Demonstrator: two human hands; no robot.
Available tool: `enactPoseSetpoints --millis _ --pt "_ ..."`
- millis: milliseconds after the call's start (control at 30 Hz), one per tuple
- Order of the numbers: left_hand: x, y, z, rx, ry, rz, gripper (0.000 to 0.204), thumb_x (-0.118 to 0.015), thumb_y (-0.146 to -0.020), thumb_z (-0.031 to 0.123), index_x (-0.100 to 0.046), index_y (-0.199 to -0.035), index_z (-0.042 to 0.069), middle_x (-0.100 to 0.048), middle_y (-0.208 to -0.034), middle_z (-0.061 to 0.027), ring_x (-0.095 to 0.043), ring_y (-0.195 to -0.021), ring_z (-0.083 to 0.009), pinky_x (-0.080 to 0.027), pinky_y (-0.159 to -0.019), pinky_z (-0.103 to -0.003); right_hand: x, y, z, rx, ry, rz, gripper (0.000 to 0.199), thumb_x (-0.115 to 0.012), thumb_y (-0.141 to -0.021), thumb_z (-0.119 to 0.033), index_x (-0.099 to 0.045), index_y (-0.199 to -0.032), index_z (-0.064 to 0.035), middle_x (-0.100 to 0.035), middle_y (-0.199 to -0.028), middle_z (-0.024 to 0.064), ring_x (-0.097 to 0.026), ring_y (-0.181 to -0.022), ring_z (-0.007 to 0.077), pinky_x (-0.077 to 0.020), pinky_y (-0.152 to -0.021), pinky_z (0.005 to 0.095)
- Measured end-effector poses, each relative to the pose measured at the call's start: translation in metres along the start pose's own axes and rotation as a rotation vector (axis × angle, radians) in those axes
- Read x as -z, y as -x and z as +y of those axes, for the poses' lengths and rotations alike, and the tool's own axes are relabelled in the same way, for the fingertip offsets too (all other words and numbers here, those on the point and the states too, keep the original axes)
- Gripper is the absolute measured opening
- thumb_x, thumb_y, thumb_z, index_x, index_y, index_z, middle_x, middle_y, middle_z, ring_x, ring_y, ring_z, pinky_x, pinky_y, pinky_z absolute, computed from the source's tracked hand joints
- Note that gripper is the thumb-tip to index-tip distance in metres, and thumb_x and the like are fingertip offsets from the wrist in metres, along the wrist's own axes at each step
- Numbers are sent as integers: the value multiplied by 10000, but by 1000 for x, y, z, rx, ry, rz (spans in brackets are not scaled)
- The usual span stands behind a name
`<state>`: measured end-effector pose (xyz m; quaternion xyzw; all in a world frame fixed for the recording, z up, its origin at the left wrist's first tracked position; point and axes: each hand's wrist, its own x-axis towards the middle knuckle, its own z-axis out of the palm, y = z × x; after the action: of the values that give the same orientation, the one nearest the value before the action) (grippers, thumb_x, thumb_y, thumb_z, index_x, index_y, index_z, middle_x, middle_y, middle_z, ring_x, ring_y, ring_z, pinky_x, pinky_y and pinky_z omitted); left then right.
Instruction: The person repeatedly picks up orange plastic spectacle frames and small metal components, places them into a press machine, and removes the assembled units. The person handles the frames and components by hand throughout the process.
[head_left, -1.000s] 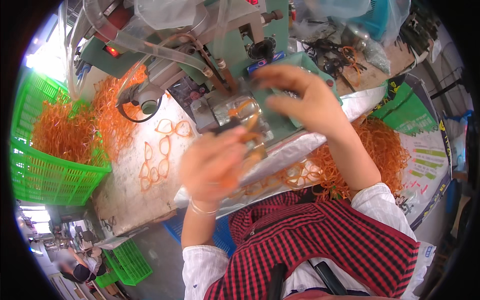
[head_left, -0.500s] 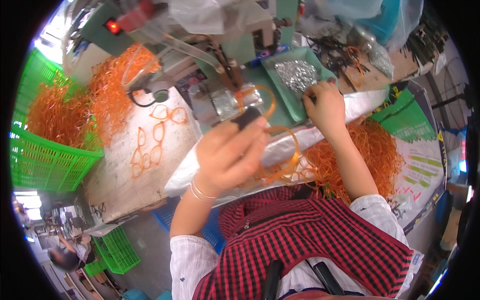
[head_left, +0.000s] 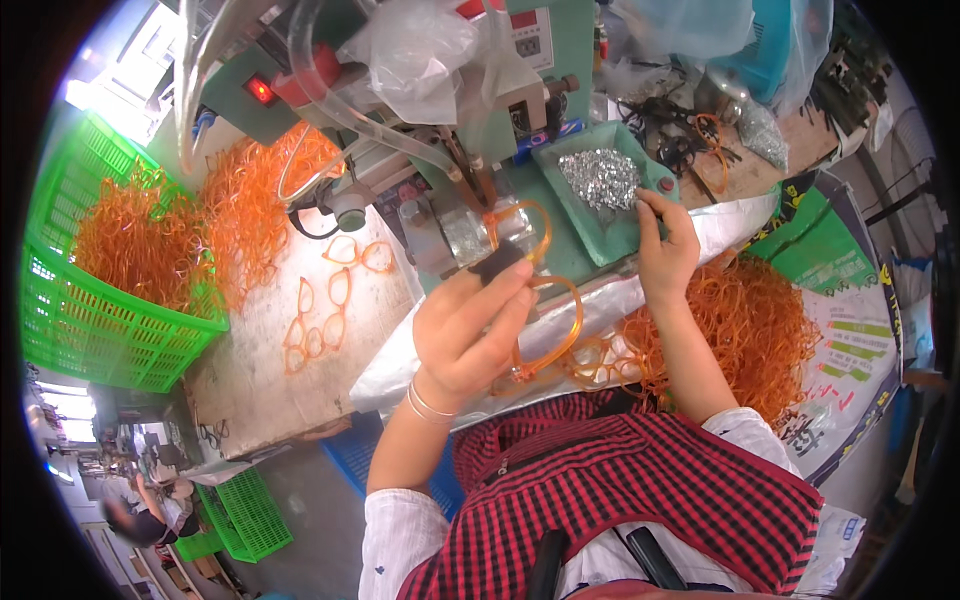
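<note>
My left hand (head_left: 468,325) grips an orange transparent eyeglass frame (head_left: 540,300) and holds it against the black fixture of a green machine (head_left: 470,130). One lens ring of the frame stands up at the machine's head, the other hangs below my fingers. My right hand (head_left: 665,250) reaches into a green tray (head_left: 585,215) and pinches at a pile of small silvery metal parts (head_left: 600,178). Whether a part sits between those fingertips is too small to tell.
A heap of orange frames (head_left: 745,325) lies at my right on silvery sheeting. More frames fill a green basket (head_left: 95,300) at the left and pile beside it. Several frames (head_left: 325,305) lie spread on the worn board. Clear hoses and plastic bags hang over the machine.
My right hand went from the machine head to the parts tray at the right. My left hand still holds the frame at the fixture. The view has shifted a little.
</note>
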<state>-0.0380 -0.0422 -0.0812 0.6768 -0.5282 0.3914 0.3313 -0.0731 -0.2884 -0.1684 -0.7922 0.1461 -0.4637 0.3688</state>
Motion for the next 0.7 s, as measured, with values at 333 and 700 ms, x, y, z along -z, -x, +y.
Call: enactPoseSetpoints --millis 333,700 --pt "36 8 7 325 197 270 171 -614 -935 43 -532 -1083 66 -642 -1083 -164 -639 -862 -230 -564 -724 -390 10 -40 -77 -262 -487 -533 186 -724 -823 -41 -741 -1007 -21 -731 -909 42 -653 -832 113 -512 -795 261" --pt "63 -36 -47 613 451 523 71 -596 -980 42 -608 -1050 36 -653 -1024 -100 -651 -950 -198 -552 -773 -382 -57 -24 -120 -411 -841 -505 467 -751 -790 46 -551 -1209 -3 -651 -854 0 -610 -826 66 -467 -726 203"
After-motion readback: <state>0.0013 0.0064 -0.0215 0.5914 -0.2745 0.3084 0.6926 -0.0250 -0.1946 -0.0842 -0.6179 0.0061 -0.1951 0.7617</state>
